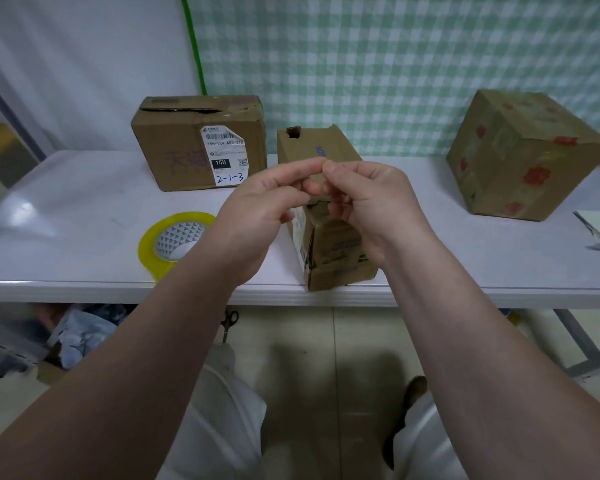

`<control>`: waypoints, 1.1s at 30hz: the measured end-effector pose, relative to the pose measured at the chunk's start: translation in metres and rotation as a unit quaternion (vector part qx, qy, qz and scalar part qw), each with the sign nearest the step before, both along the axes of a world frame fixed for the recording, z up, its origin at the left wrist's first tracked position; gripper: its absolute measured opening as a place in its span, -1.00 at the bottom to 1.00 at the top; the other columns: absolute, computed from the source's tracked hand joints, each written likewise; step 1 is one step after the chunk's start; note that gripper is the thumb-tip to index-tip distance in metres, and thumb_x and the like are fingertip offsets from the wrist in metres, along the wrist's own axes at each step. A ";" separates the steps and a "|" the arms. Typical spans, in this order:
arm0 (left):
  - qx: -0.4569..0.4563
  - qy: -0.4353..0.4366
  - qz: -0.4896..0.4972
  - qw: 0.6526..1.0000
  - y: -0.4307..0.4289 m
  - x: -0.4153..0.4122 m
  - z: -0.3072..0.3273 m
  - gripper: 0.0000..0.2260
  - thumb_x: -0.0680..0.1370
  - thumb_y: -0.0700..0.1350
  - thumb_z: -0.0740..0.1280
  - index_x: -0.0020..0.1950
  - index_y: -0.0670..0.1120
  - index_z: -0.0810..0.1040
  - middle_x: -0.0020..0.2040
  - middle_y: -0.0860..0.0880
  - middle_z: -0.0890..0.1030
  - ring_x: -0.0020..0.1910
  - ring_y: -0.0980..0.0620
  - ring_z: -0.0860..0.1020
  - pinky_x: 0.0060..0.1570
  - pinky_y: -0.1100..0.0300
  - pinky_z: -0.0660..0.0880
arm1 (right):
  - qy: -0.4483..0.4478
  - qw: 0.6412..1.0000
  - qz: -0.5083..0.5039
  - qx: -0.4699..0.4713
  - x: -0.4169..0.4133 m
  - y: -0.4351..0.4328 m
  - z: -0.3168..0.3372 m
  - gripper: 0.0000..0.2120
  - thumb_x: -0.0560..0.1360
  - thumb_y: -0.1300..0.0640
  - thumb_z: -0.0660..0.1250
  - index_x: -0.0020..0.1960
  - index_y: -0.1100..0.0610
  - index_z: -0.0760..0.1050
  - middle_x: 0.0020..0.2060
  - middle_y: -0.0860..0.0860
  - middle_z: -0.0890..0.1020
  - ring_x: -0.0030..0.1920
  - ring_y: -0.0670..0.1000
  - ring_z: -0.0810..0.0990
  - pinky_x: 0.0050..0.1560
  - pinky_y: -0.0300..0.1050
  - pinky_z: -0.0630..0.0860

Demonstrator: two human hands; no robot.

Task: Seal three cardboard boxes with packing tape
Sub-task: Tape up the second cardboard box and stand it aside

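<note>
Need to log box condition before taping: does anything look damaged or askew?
Yes. The middle box has a ragged hole near its top left corner. The left box has a top flap lifted, leaving a dark gap. The right box sits turned corner-on to the table edge. Scissors lie on the floor.

Three brown cardboard boxes: a labelled box (174,147) at ten o'clock, a tall narrow box (336,258) at centre, a flower-printed box (520,154) at two o'clock. One yellow tape roll (175,239) at eight o'clock.
</note>
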State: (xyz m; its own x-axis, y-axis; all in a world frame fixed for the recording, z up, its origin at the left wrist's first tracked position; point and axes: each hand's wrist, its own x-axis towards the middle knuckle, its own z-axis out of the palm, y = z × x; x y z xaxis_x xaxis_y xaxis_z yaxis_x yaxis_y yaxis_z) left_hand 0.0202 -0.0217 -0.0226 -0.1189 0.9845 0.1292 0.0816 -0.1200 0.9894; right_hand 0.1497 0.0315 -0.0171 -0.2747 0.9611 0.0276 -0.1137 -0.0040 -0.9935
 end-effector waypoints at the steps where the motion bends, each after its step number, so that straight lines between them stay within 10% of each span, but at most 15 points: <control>1: -0.004 0.002 0.001 1.000 -0.001 -0.003 0.000 -0.60 0.53 -0.33 0.19 0.13 0.11 0.60 -0.16 0.15 0.55 -0.08 0.25 0.51 0.09 0.13 0.32 | -0.003 1.000 0.006 0.004 -0.004 -0.001 0.000 -0.83 0.52 0.21 0.36 -0.24 0.16 0.57 -0.47 -0.08 0.55 -0.44 -0.13 0.45 -0.25 -0.18 0.44; 11: -0.028 0.030 -0.001 0.999 -0.009 -0.013 -0.006 -0.60 0.53 -0.26 0.22 0.19 0.19 0.58 -0.10 0.16 0.54 -0.06 0.26 0.49 0.08 0.17 0.35 | -0.035 0.999 -0.001 0.018 -0.013 -0.001 0.004 -0.79 0.49 0.27 0.28 -0.33 0.16 0.48 -0.50 -0.08 0.47 -0.44 -0.10 0.45 -0.27 -0.15 0.46; 19: -0.028 0.012 0.001 1.000 -0.010 -0.011 -0.006 -0.58 0.53 -0.27 0.20 0.14 0.23 0.60 0.00 0.13 0.56 0.03 0.26 0.49 0.12 0.14 0.39 | 0.064 0.997 0.010 -0.042 -0.003 -0.002 0.005 -0.85 0.46 0.34 0.41 0.02 0.27 0.53 -0.23 0.13 0.59 -0.34 -0.07 0.57 -0.22 -0.21 0.60; 33: -0.049 -0.015 0.021 0.998 -0.028 -0.051 -0.011 -0.59 0.48 -0.25 0.24 0.16 0.19 0.60 -0.03 0.07 0.61 -0.02 0.13 0.52 0.05 0.14 0.45 | 0.024 0.999 0.028 -0.037 -0.050 -0.009 0.008 -0.84 0.40 0.40 0.43 -0.15 0.20 0.52 -0.41 0.03 0.53 -0.44 -0.07 0.47 -0.33 -0.25 0.49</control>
State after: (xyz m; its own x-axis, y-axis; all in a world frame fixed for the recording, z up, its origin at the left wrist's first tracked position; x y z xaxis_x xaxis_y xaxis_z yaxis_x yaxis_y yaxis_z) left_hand -0.0308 -0.0502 -0.0336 -0.1632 0.9862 0.0291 0.0553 -0.0203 0.9983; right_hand 0.1002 0.0222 -0.0090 -0.3281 0.9442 -0.0282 -0.1594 -0.0848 -0.9836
